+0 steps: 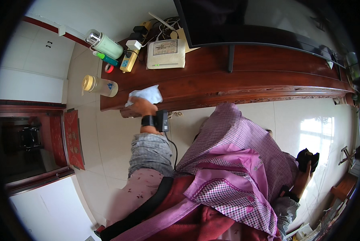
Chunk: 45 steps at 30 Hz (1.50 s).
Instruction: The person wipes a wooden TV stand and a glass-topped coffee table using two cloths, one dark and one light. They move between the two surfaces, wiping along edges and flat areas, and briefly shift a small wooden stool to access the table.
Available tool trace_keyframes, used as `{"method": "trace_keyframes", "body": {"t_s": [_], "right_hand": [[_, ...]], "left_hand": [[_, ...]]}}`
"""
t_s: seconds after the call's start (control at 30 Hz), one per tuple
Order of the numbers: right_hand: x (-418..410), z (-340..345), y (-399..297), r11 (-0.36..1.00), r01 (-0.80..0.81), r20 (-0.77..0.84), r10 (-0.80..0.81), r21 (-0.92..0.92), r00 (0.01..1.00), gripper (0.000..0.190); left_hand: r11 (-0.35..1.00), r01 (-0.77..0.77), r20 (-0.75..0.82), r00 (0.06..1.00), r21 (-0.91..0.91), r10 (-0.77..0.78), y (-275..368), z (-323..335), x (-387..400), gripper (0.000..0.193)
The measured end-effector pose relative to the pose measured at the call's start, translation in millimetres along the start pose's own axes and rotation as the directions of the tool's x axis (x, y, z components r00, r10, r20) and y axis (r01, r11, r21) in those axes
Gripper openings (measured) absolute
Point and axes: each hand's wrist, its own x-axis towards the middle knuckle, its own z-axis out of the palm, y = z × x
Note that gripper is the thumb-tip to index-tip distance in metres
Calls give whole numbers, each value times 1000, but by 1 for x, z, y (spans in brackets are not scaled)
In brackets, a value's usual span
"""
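My left hand (140, 106) is shut on a white cloth (149, 94), which lies against the left front part of a dark red wooden cabinet top (195, 72). A wrist strap with a small black device is on that arm. To the left of the cloth stands a clear bottle with a yellow lid (103, 86), near the cabinet's left edge. Far off to the right, my right hand (309, 168) holds a black object (307, 160), whose kind I cannot tell, above the tiled floor. A purple checked apron (228, 144) covers my front between the hands.
At the cabinet's back left are a green flask (106, 45), a green spray bottle (106, 58), a red tape roll (109, 68), a yellow power strip (129, 61) and a white router (166, 55) with cables. A large television (267, 27) stands behind. A wooden stool (344, 186) is at right.
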Motion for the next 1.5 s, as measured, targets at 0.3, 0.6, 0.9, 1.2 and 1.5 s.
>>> {"method": "trace_keyframes", "body": {"t_s": [0.3, 0.6, 0.9, 1.2, 1.5], "right_hand": [[-4, -31, 8, 842, 196, 127, -152, -503, 980, 48], [-7, 12, -22, 976, -218, -142, 215, -11, 966, 56], [-13, 20, -25, 983, -147, -105, 158, 106, 982, 51], [-10, 15, -19, 978, -158, -98, 172, 133, 980, 48], [-9, 5, -20, 985, -171, -119, 173, 29, 978, 48]], "left_hand": [[932, -137, 289, 957, 337, 36, -17, -67, 188, 46], [595, 528, 495, 836, -606, -238, -110, 21, 103, 44], [898, 421, 916, 398, -128, -56, -133, 74, -88, 38], [607, 781, 803, 451, -144, -389, -84, 5, 65, 44], [-244, -749, 774, 633, 616, 10, -72, -46, 169, 62]]}}
